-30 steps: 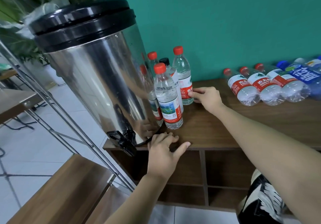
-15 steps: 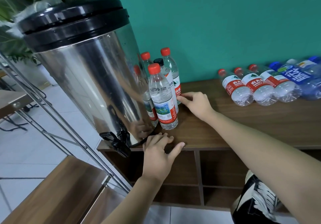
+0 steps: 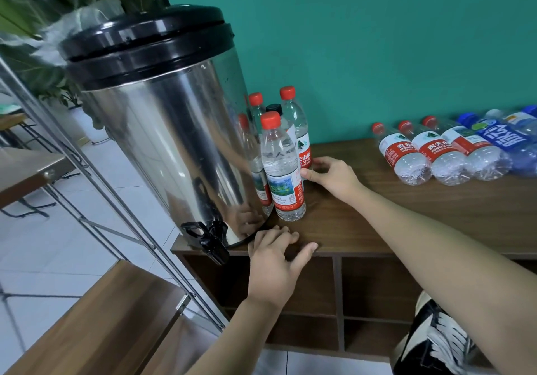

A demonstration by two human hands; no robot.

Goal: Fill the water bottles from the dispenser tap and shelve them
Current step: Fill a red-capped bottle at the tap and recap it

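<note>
We count four capped bottles standing [image 3: 283,171] at the dispenser's [image 3: 174,130] three o'clock, five lying [image 3: 406,156] farther right on the table [image 3: 377,214], our right hand [image 3: 334,175] lightly touching the standing cluster, fingers loosely curved, our left hand [image 3: 273,261] flat, spread on the table edge beside the tap [image 3: 207,236]

Bright, even indoor light; soft glare streaks the steel dispenser [image 3: 174,148]; wide-angle bending and blur at edges.

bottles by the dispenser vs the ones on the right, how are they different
The bottles by the dispenser stand upright in a tight cluster; the bottles on the right lie on their sides in a row. The right hand touches the standing cluster, while nothing touches the lying row. The cluster includes one black cap; the row includes blue-capped, blue-labelled bottles. Both groups are clear plastic, mostly red-capped, on the same wooden top.
</note>
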